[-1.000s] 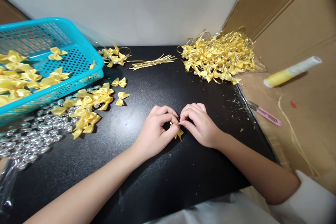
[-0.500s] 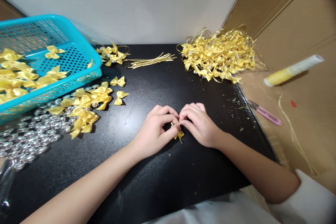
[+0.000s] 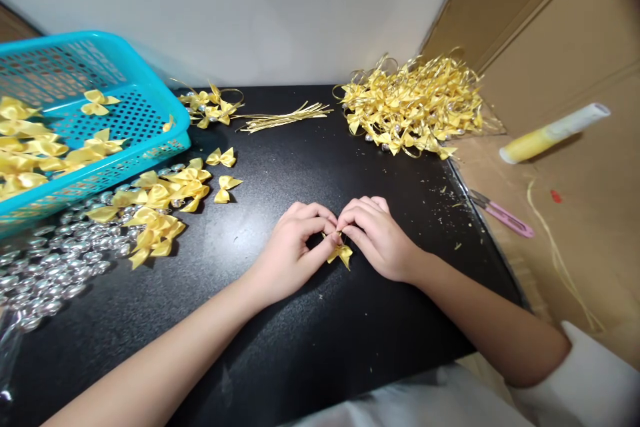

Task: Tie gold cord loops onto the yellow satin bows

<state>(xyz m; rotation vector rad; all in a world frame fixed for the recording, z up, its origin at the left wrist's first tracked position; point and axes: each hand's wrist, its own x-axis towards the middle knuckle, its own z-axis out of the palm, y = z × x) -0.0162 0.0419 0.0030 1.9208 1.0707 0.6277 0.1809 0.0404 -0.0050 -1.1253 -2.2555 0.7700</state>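
My left hand (image 3: 293, 250) and my right hand (image 3: 377, 237) meet fingertip to fingertip over the middle of the black table (image 3: 300, 347). Between them they pinch one small yellow ribbon bow (image 3: 341, 253), whose lower half sticks out under the fingers. What else sits in the fingers is hidden. To the left lies a loose heap of yellow bows (image 3: 160, 203), next to several silver beads (image 3: 55, 267).
A turquoise basket (image 3: 125, 117) with yellow bows stands at the far left. A big pile of finished bows (image 3: 415, 107) and a bundle of gold wire strips (image 3: 283, 117) lie at the back. Pink snips (image 3: 503, 213) and a yellow-white tube (image 3: 553, 133) rest on cardboard at the right.
The hands stay together on the bow; a little more of the bow shows below the fingers. The view has shifted slightly.
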